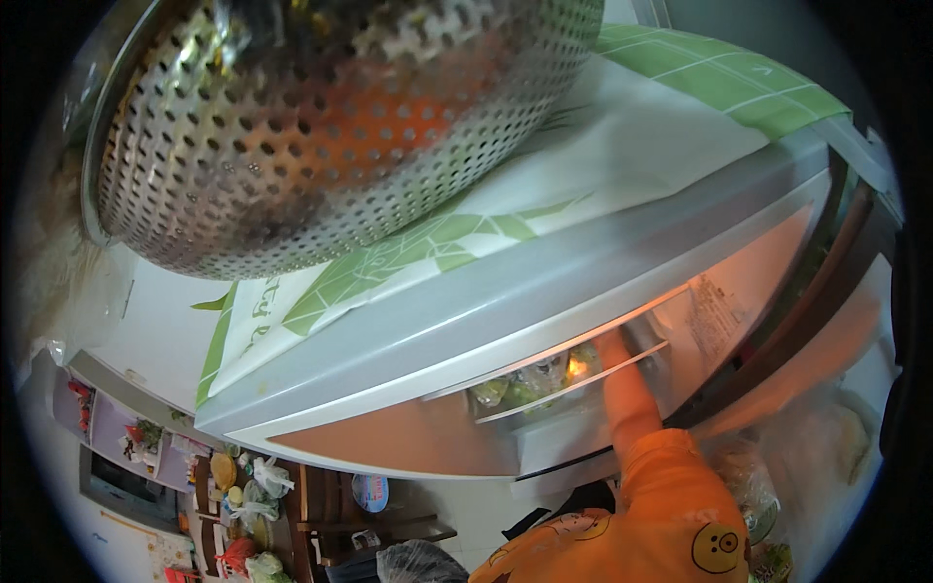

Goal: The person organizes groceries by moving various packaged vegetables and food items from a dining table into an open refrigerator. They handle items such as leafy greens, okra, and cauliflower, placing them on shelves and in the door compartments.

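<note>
My right arm, in an orange short sleeve, reaches into the lit compartment of a refrigerator (503, 321). My right hand (611, 342) is in a clear drawer (572, 393), beside plastic-wrapped green produce (539, 375); its fingers are hidden, so what it holds or touches cannot be told. My left hand is out of view. A perforated metal colander (306, 160) looms at the upper left, above the refrigerator's top, with blurred contents showing orange through its holes. Under it lies a green and white cover (612, 138) with printed leaves.
The open refrigerator door (816, 364) is at the right, with plastic bags (743, 474) near it. At the lower left stand wooden furniture (321, 503), bagged goods (255, 503) and a purple shelf unit (116, 430). A dark plastic-covered object (419, 561) is at the bottom.
</note>
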`<state>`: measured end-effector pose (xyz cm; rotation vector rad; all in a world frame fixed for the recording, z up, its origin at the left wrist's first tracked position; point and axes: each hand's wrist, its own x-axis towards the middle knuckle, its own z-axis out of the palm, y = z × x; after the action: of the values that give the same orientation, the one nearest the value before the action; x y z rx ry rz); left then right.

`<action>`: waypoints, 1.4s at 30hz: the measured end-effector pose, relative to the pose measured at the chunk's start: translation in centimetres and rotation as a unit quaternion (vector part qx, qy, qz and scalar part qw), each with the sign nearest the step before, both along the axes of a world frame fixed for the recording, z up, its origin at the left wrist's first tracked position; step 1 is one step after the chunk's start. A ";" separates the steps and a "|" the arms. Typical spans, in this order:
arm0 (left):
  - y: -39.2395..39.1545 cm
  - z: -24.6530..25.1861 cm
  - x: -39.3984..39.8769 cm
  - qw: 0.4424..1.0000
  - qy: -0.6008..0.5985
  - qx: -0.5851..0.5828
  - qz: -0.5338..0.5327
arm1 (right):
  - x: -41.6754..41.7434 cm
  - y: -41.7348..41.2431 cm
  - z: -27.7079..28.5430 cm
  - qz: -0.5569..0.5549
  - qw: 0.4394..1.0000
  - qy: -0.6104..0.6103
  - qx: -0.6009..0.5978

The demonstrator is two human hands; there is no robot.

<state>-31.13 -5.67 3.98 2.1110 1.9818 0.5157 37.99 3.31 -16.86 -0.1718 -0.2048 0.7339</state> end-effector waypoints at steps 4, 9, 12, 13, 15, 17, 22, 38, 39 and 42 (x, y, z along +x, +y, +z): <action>0.4 -0.1 -0.3 0.999 0.012 0.006 -0.031 | -1.6 -1.0 0.7 -0.009 1.000 -0.015 -0.024; -0.4 2.4 0.7 0.997 0.065 -0.034 0.016 | -6.3 -3.8 3.6 -0.068 0.971 -0.109 -0.201; 1.1 1.2 0.3 0.999 0.034 0.015 -0.039 | -0.8 -4.5 -6.6 -0.062 0.924 -0.046 -0.376; 1.6 0.8 0.3 0.998 0.030 0.017 -0.043 | 0.9 -5.0 -10.1 -0.139 0.850 -0.176 -0.477; 1.9 0.5 0.2 0.998 0.022 0.025 -0.044 | 2.2 -5.8 -13.6 -0.222 0.672 -0.364 -0.606; 2.0 0.6 0.6 0.999 0.041 0.015 -0.031 | 2.6 -6.5 -15.3 -0.217 0.567 -0.422 -0.673; 0.2 1.9 1.1 0.996 0.085 0.027 0.028 | -6.7 -5.3 -11.4 -0.181 0.392 -0.493 -0.755; 2.5 -1.1 -0.2 0.996 0.026 0.060 -0.053 | -1.2 -6.8 -5.2 -0.167 0.441 -0.545 -0.694; 2.7 -1.6 -0.6 0.997 0.010 0.047 -0.060 | -0.6 -7.1 -4.8 -0.172 0.472 -0.529 -0.684; 3.3 -1.8 0.0 0.999 -0.001 -0.032 -0.025 | -1.5 -7.2 -3.6 -0.164 0.586 -0.436 -0.663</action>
<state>-31.17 -2.42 2.22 2.1141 1.9128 0.4398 36.47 -3.87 -20.49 -2.0167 -0.5100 0.2113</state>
